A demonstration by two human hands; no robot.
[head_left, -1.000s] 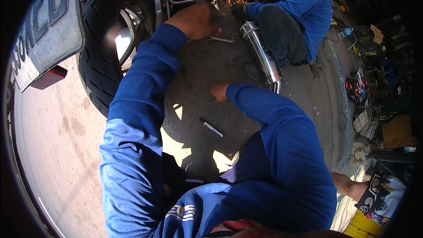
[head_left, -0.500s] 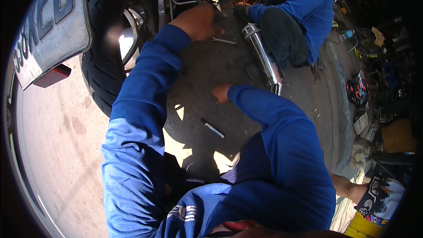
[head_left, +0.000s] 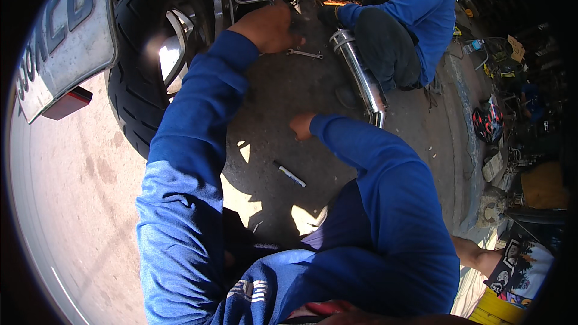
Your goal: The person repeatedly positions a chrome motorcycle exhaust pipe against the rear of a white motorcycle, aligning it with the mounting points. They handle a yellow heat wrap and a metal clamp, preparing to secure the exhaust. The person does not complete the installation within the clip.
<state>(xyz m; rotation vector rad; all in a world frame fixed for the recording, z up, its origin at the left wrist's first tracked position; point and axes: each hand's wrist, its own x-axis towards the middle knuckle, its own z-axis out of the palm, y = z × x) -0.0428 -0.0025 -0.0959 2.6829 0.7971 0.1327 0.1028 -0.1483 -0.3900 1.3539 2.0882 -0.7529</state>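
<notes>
My left hand (head_left: 269, 29) reaches far forward beside the motorcycle's rear wheel (head_left: 135, 60). Its fingers are curled closed next to a metal lever (head_left: 253, 1); whatever lies within them is dark and hidden behind the knuckles. Held low over the middle of the floor is my right hand (head_left: 302, 126), its fingers folded in and nothing visible sticking out of them. A double-ended wrench (head_left: 306, 54) lies on the floor just past my left hand. To the right, a shiny exhaust muffler (head_left: 356, 69) leans near a co-worker's leg. A marker-like pen (head_left: 291, 174) lies closer to me.
A co-worker in a blue top (head_left: 424, 6) crouches at the far right with a sparking tool (head_left: 337, 1). A licence plate (head_left: 66, 36) juts in at the left above a red reflector (head_left: 67, 103). Along the right side sit a helmet (head_left: 487, 123) and clutter.
The co-worker's sparks have gone from a scattered spray to a bright streak. My left hand has shifted slightly up and left, along with the wheel and plate in the picture. My right hand stays put.
</notes>
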